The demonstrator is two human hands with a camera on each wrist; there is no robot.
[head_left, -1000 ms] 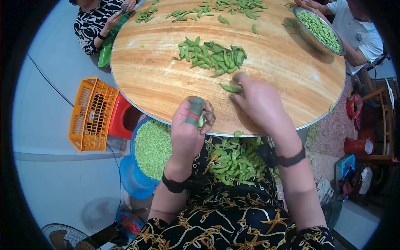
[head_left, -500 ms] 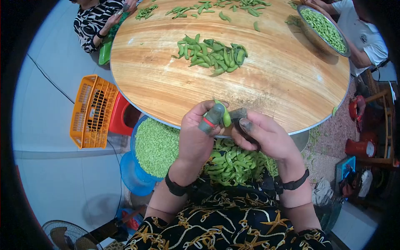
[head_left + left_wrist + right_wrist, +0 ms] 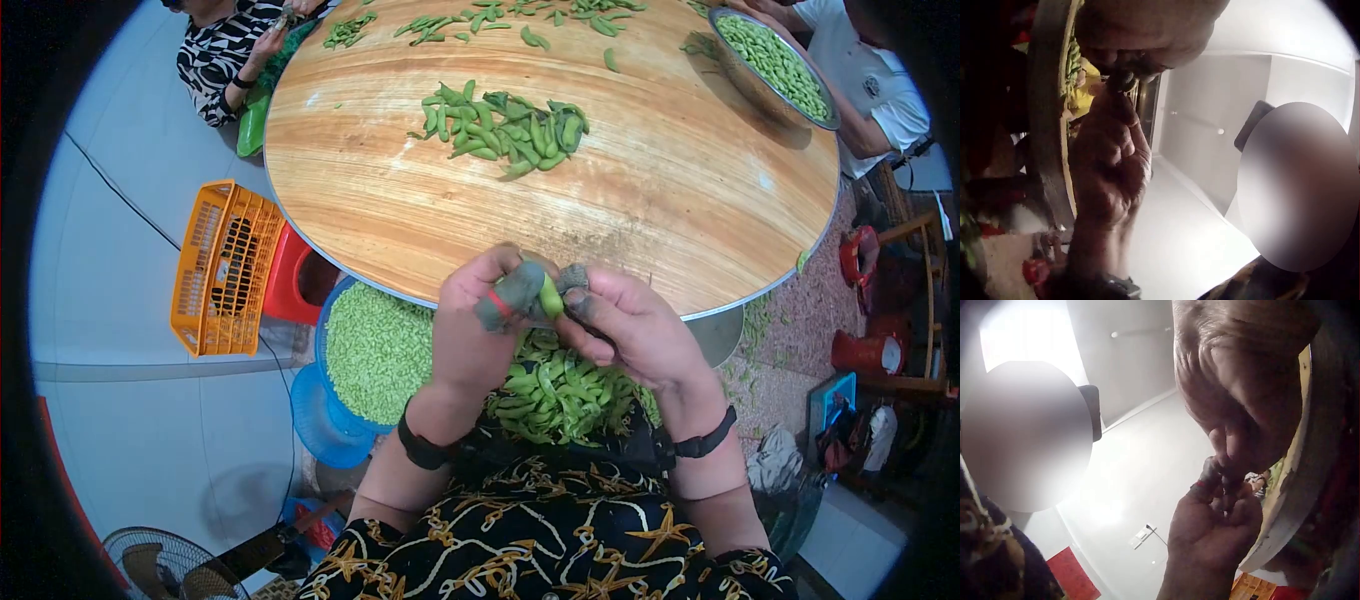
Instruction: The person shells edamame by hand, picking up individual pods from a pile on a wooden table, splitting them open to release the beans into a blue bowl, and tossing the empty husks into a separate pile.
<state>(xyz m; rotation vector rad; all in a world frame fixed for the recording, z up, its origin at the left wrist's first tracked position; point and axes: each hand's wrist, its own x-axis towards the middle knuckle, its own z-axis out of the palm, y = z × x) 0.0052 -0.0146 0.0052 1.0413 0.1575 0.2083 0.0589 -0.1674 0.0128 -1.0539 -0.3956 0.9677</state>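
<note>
A single green soybean pod (image 3: 548,296), short, plump and glossy, is sitting upright between the two hands just off the near edge of the bench (image 3: 650,190), above the lap. The left hand (image 3: 480,330) is pinching it with curled fingers (image 3: 510,292), its thumb wearing a grey-green cover with a red band that also shows in the right wrist view (image 3: 1204,481). The right hand (image 3: 625,325) is pinching the pod's other side, its dark-stained fingers curled in and touching the left thumb. The bench is a round wooden top with a metal rim, and it is carrying a loose pile of pods (image 3: 505,130) in the middle, more scattered ones at the far side and a metal bowl (image 3: 745,80) of shelled beans at the far right. A heap of pods (image 3: 560,395) is lying in the person's lap, and a blue basin (image 3: 320,350) of pale shelled beans is standing on the floor to the left, next to a red stool (image 3: 295,280) and an orange crate (image 3: 220,270). Two other people are sitting at the far side, and a fan (image 3: 160,565) is standing on the grey floor. A second ago the right hand was reaching out on the bench over a lone pod. Half a second ago the pod was sticking up above the left thumb, whereas now both hands are sitting lower and closing on it together.
</note>
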